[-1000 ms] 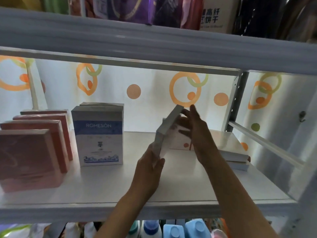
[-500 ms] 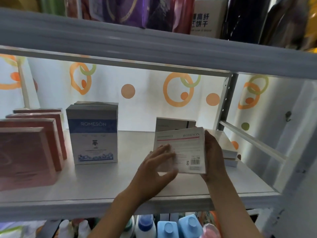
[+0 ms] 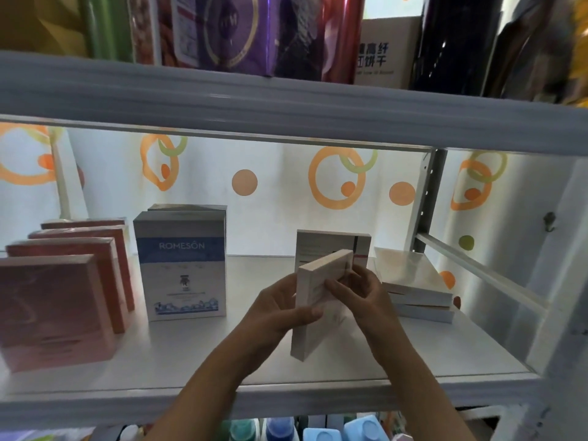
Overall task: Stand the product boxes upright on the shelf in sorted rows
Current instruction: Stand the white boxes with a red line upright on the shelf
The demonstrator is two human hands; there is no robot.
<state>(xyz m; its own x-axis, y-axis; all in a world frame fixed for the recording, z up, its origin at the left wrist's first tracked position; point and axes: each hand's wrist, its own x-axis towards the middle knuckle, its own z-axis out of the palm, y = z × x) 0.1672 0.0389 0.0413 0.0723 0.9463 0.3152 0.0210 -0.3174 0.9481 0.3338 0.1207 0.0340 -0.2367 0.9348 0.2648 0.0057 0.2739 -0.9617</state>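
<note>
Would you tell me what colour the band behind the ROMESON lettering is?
Blue, across the white ROMESON box, clearest in the head view.

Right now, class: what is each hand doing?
Left hand: holding the white product box.
Right hand: holding the same box.

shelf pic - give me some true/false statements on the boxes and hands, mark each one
1. Both hands hold the white box. True: the left hand grips its near side and the right hand its far face.
2. The red boxes lie flat in a stack. False: they stand upright in a row at the left.
3. The blue box reads ROMESON. True.
4. No boxes lie flat. False: a flat stack sits at the right of the shelf.
5. Another white box stands behind the held one. True: the rear box is upright.
</note>
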